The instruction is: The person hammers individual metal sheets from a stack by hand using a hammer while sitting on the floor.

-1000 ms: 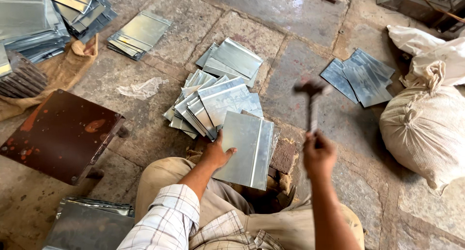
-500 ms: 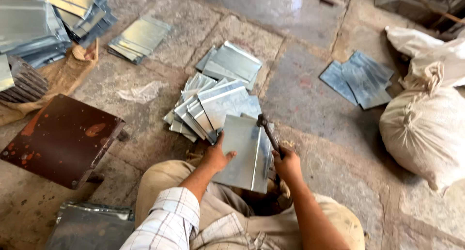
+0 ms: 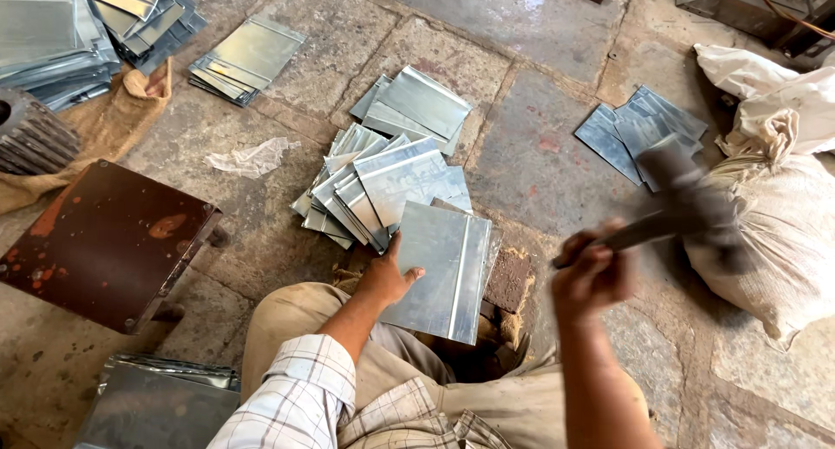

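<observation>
Left hand [image 3: 385, 279] lay flat, pinning the folded metal sheet [image 3: 444, 271] at its left edge. Sheet's long axis and seam ran away from the person. Right hand [image 3: 591, 275] clenched a blurred hammer [image 3: 687, 210], raised right of the sheet.

Shiny galvanised metal sheet [image 3: 439, 271], rough stone floor [image 3: 539, 162], coarse cloth sack [image 3: 774, 231], rusty matt plate [image 3: 100, 240].

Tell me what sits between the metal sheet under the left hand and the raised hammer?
In the head view, a rusty brown block lies beside the metal sheet; beyond it only bare stone floor under the hammer.
</observation>
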